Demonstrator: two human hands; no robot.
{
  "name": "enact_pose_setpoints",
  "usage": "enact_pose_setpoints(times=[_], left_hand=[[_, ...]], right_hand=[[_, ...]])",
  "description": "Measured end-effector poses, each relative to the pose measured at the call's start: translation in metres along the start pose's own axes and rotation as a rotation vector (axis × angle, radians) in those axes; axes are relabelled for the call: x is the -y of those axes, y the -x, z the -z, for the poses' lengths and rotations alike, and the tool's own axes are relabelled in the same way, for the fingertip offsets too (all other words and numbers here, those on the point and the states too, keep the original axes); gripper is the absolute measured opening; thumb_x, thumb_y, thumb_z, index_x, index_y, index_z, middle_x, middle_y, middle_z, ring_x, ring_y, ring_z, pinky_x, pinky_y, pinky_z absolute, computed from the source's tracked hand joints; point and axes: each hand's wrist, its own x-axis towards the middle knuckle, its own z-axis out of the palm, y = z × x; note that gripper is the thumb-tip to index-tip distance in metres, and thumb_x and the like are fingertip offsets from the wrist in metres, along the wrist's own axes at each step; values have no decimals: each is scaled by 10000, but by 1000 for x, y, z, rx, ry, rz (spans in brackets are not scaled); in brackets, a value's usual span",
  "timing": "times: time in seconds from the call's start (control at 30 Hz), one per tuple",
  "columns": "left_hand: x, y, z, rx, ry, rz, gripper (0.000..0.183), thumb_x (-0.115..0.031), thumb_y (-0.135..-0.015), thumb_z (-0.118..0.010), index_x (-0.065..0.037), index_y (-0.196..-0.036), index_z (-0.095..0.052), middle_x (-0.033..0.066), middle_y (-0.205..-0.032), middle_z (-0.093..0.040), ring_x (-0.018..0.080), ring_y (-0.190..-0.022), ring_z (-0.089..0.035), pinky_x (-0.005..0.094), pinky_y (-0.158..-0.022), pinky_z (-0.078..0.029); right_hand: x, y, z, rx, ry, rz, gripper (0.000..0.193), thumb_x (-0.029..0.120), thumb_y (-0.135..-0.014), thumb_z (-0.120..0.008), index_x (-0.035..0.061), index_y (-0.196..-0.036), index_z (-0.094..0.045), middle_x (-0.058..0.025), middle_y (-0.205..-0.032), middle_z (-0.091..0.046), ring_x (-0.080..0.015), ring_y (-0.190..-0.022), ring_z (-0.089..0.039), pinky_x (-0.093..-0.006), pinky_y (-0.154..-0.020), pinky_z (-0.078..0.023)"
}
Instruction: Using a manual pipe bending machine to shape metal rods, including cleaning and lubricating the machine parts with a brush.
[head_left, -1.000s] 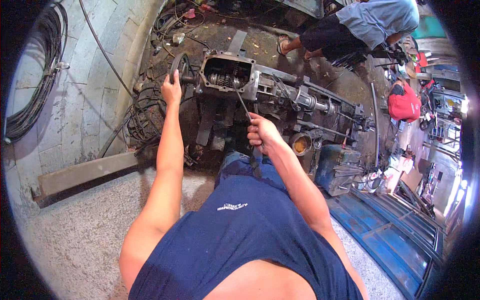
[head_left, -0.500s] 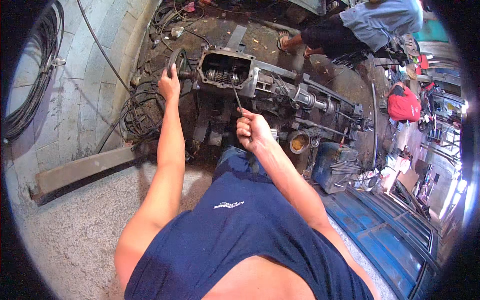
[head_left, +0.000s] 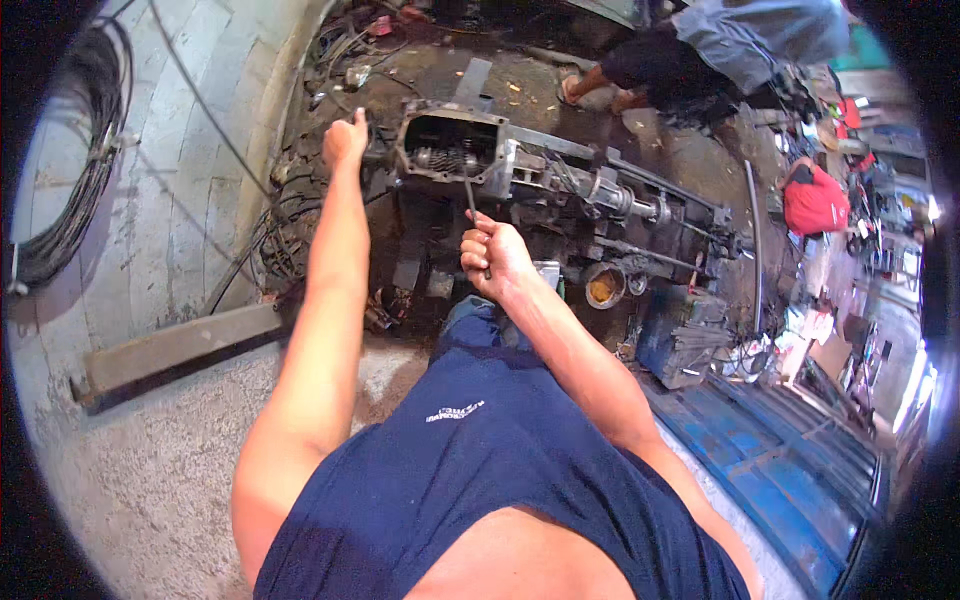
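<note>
An open metal gearbox housing (head_left: 450,176) with gears (head_left: 440,160) inside lies in front of me. At its left end, my left hand (head_left: 345,143) is closed at the dark wheel (head_left: 374,134) on the shaft, thumb up; the wheel is blurred and partly hidden by the hand. My right hand (head_left: 490,258) is wrapped round a thin metal rod (head_left: 471,195), just below the housing. The rod slants up from my fist, and its far end reaches the housing's near rim by the gears.
A long shaft assembly (head_left: 630,205) extends right from the housing. Below it stand a round can with yellowish contents (head_left: 602,287) and a blue container (head_left: 680,335). Cables (head_left: 265,245) lie by the left wall. Another person's legs (head_left: 640,75) are at the far right.
My left hand has shifted slightly up at the wheel, its fingers now more bunched. My right hand has moved a little left, and the rod stands more upright.
</note>
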Motion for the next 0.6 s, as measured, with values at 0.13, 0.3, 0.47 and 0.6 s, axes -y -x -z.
enact_pose_setpoints(times=[0.13,0.3,0.47,0.6], left_hand=[[-11,-16,4,128,-50,10,816,-672,-839,-363,46,-1131,-617,256,-1182,-584,383,-1164,-530,477,-991,-370],[-14,50,0,-419,-345,-247,711,-596,-834,-509,-56,-1294,-472,198,-1215,-520,374,-1097,-515,551,-894,-393],[10,207,-65,-581,105,-756,368,-216,-841,-588,-3,-1137,-539,181,-1133,-551,367,-1050,-509,474,-912,-384],[28,319,-154,-180,304,-598,236,-129,-813,-579,8,-1003,-553,175,-1050,-567,338,-1002,-520,444,-893,-398]], right_hand=[[54,49,40,265,296,-68,229,165,-965,-384,101,-1159,-488,81,-578,-274,-49,-432,-223,-218,-361,-189],[106,144,169,-9,549,385,212,204,-969,-446,94,-1099,-572,96,-536,-284,-31,-390,-243,-215,-343,-188],[115,199,340,-647,515,674,200,205,-920,-496,65,-1010,-608,78,-499,-319,-54,-372,-295,-245,-333,-211],[131,192,463,-1129,784,736,269,195,-878,-497,-18,-986,-623,-102,-643,-585,-241,-591,-577,-375,-534,-443]])
